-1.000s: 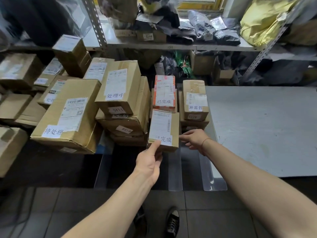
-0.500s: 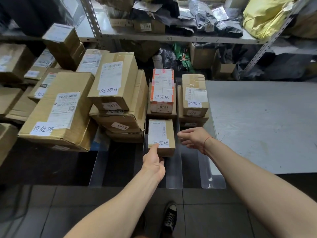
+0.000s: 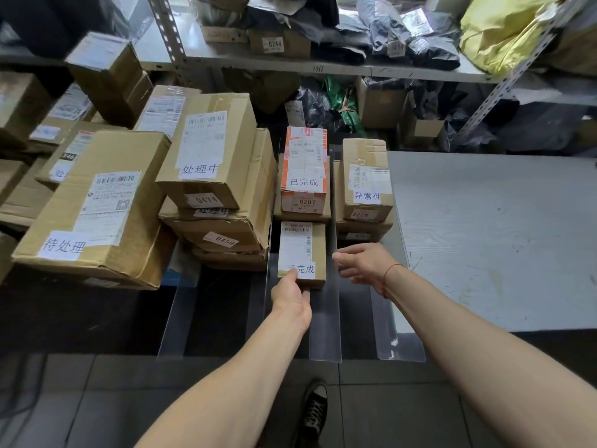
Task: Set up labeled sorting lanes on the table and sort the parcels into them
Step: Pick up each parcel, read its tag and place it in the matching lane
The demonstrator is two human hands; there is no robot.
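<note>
small box (image 3: 302, 250), lying in its lane, near end gripped by left hand (image 3: 290, 294); right hand (image 3: 363, 265) beside it, fingers loose, holding nothing.

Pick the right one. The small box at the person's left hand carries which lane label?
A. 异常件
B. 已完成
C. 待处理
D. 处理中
B: the small box that the left hand holds by its near end bears a white slip reading 已完成, the same as the orange-edged box behind it.
</note>
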